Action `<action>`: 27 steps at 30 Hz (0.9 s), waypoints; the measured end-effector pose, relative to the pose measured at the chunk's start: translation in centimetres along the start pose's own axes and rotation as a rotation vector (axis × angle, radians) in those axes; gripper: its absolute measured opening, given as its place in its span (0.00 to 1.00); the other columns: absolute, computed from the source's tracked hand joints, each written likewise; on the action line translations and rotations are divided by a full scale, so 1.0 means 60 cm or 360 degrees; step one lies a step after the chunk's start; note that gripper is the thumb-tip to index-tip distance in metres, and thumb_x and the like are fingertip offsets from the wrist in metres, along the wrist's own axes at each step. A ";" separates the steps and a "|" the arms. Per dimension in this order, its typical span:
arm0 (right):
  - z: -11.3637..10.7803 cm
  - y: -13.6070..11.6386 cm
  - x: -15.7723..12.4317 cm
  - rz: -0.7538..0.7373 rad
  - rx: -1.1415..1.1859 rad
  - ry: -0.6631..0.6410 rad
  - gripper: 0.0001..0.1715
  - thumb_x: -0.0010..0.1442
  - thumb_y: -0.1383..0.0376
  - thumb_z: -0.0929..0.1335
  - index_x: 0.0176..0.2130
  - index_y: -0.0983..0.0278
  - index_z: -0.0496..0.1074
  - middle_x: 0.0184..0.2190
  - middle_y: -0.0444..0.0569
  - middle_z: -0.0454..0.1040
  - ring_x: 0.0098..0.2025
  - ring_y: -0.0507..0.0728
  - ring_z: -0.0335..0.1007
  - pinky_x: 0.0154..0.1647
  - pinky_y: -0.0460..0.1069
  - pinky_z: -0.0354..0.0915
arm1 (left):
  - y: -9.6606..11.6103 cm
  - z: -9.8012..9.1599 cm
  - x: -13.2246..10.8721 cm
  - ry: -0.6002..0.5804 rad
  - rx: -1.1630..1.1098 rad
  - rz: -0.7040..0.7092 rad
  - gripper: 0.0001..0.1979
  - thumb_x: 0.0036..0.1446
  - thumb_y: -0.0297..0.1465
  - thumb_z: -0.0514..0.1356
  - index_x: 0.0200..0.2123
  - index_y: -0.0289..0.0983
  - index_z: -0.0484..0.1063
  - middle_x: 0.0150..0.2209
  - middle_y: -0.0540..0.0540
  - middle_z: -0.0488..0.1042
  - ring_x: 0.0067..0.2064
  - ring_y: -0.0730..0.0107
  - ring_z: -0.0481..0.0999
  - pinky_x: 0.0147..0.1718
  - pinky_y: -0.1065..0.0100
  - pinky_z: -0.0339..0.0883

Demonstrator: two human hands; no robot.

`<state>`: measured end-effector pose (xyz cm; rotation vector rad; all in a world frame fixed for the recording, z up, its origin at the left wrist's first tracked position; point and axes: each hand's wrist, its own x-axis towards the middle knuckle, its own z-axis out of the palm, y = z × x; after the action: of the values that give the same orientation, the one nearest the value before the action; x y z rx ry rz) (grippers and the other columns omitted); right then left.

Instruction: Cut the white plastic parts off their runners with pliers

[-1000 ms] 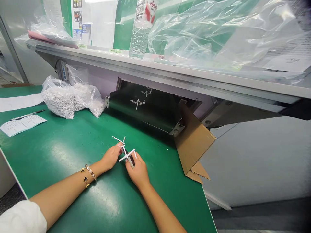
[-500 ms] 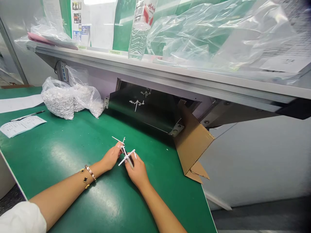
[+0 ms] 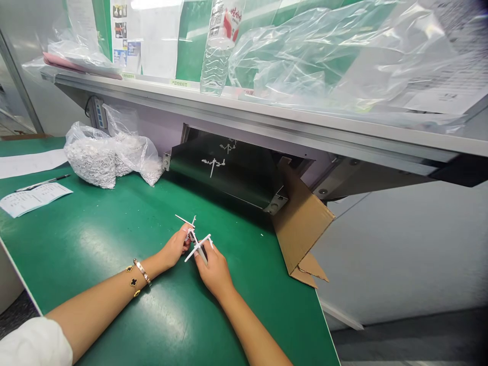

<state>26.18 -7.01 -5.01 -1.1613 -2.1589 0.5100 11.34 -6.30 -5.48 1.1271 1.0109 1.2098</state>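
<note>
Above the green tabletop, my left hand [image 3: 177, 247] is closed, pinching a white branched plastic sprue [image 3: 197, 246] with thin crossing arms. My right hand [image 3: 214, 267] is closed just to the right of it, close under the sprue's lower crosspiece. Within its grasp is a slim tool with a pale grey handle [image 3: 203, 255]; its dark front end points toward my left fingertips. The tool's kind cannot be made out, as the fingers and the sprue cover most of it.
Clear bags of small white parts [image 3: 93, 161] stand at the back left, near papers [image 3: 36, 200] and a pen [image 3: 42, 183]. A dark tilted panel [image 3: 229, 175] reflects the sprue. A cardboard flap [image 3: 301, 223] stands right. The overhead shelf [image 3: 183, 95] carries a water bottle [image 3: 219, 56].
My right hand and the tool have shifted very slightly left. The sprue stays in my left fingers, almost unmoved.
</note>
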 end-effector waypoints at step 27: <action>-0.004 -0.003 0.000 0.0169 -0.0362 0.0096 0.10 0.56 0.64 0.62 0.36 0.61 0.70 0.31 0.45 0.70 0.33 0.53 0.68 0.33 0.45 0.58 | 0.005 0.002 0.000 -0.0065 0.0065 -0.0003 0.28 0.50 0.59 0.45 0.33 0.38 0.56 0.21 0.57 0.52 0.19 0.81 0.47 0.17 0.75 0.40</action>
<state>26.24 -7.14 -4.72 -1.4013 -2.1531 0.2752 11.42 -6.32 -5.16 1.1784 1.0094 1.1648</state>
